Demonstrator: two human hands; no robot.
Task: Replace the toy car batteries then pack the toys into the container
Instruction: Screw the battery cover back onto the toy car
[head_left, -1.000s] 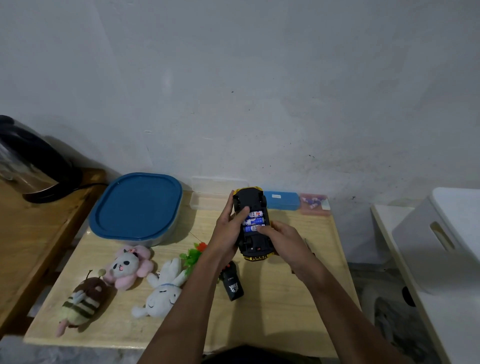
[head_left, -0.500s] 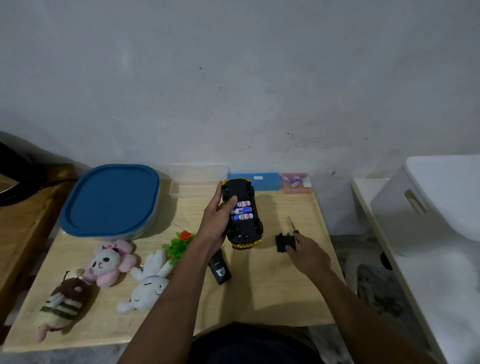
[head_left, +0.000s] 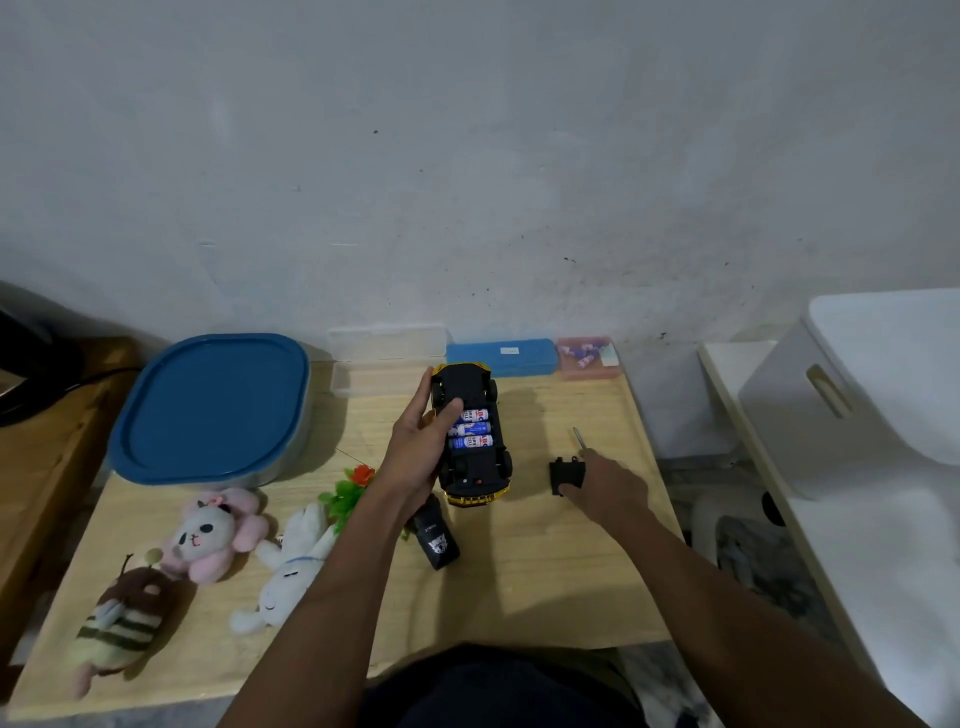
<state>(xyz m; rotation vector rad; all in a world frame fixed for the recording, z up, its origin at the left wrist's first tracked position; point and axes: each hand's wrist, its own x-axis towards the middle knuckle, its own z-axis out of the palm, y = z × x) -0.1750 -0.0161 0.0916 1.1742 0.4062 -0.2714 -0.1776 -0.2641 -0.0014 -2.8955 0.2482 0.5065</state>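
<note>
The left hand (head_left: 415, 447) grasps the upturned yellow-and-black plastic toy car (head_left: 475, 465). Right of it, the right hand (head_left: 605, 488) touches a small black plastic cover (head_left: 563, 474), grip unclear.

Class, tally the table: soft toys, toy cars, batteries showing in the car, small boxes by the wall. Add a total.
Soft toys: 3
Toy cars: 1
Batteries: 3
Small boxes: 3
Total: 10
</note>
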